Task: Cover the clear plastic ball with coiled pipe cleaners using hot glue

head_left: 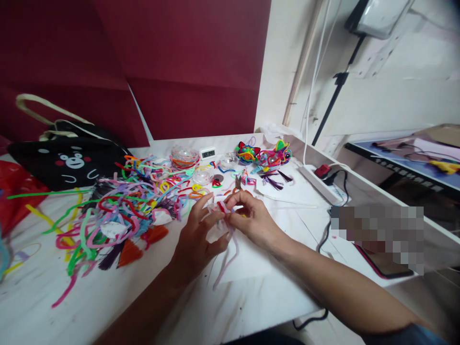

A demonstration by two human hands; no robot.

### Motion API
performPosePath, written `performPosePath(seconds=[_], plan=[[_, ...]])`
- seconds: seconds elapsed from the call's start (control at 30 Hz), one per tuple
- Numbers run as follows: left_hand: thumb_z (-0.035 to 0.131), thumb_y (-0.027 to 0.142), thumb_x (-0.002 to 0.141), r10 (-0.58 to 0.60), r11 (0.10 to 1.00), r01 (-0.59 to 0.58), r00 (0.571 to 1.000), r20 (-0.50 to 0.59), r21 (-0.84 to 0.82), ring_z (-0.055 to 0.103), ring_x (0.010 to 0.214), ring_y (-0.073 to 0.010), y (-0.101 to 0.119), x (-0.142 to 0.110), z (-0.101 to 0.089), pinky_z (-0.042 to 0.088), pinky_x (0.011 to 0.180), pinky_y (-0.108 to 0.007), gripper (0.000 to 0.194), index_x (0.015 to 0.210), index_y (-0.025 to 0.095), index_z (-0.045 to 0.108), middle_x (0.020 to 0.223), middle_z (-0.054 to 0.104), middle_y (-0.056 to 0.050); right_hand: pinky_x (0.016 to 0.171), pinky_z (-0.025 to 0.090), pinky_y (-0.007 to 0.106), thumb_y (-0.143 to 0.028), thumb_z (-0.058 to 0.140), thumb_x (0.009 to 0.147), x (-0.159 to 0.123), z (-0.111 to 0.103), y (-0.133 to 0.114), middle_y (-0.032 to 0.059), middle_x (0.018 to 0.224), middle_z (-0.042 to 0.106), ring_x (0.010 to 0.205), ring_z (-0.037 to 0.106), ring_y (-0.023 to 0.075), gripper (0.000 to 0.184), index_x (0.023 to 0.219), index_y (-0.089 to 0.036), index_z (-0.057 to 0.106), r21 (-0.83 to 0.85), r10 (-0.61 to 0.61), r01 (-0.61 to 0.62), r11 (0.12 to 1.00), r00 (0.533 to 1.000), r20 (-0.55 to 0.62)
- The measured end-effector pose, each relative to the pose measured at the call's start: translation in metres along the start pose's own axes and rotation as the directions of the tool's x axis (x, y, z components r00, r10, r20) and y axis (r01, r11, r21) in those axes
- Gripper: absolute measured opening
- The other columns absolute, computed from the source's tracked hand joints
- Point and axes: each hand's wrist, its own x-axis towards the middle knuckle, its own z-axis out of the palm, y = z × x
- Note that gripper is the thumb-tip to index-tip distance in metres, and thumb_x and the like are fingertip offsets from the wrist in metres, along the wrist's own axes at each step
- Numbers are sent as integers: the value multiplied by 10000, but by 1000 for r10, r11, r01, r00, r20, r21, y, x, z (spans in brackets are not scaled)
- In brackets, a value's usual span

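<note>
Over the front middle of the table, my left hand (201, 235) and my right hand (253, 218) meet around a small pipe-cleaner piece (222, 207). Red and whitish, partly see-through parts of it show between the fingers; its full shape is hidden. A lavender pipe cleaner (235, 249) hangs from it and curves down towards the table. Thumb and index finger of my right hand pinch the piece from the right, while my left fingers curl round it from the left. White paper (251, 268) lies beneath both hands. Just beyond them are pliers (237, 182), partly hidden.
Left is a big heap of coloured pipe cleaners (118, 206) with tassels (131, 254), before a black bag (72, 160). Clear bowls (185, 157), a small clock (207, 153) and finished colourful figures (247, 153) stand behind. Right are a power strip (321, 184) and a phone (391, 268).
</note>
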Motion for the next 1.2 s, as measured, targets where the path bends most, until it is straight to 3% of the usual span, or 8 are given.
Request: performPosePath(seconds=[0.23,0.43,0.67,1.2], plan=[[700,348,1017,52,997,-51,998,-25,58,728,1337,-319,-1,-1,1,683,1000,-416,351,1348,272,614,1584,607,-152,679,469,310,-313,731,650,0,1,2,-17,822,655,802,610,204,217,819,-270,601,64,52,-52,997,999,10],[706,350,1000,22,999,-21,999,-31,24,775,1213,-279,-1,-3,4,708,894,-389,391,1360,301,562,1533,622,-142,662,459,298,-279,754,641,0,1,2,-19,808,658,751,589,186,205,795,-259,620,118,66,-67,991,998,15],[762,308,946,-50,999,50,999,9,8,773,1205,-295,2,-5,3,719,790,-358,504,1391,332,528,1503,620,-158,660,446,298,-275,771,626,0,3,5,-23,778,650,733,574,181,217,788,-256,627,148,87,-85,985,996,-3],[791,301,916,-46,999,47,997,-62,15,747,1277,-321,3,-6,5,728,845,-389,547,1414,333,569,1486,649,-143,626,446,287,-238,749,569,0,3,2,-27,761,659,742,593,188,256,794,-264,630,217,122,-119,969,993,3]])
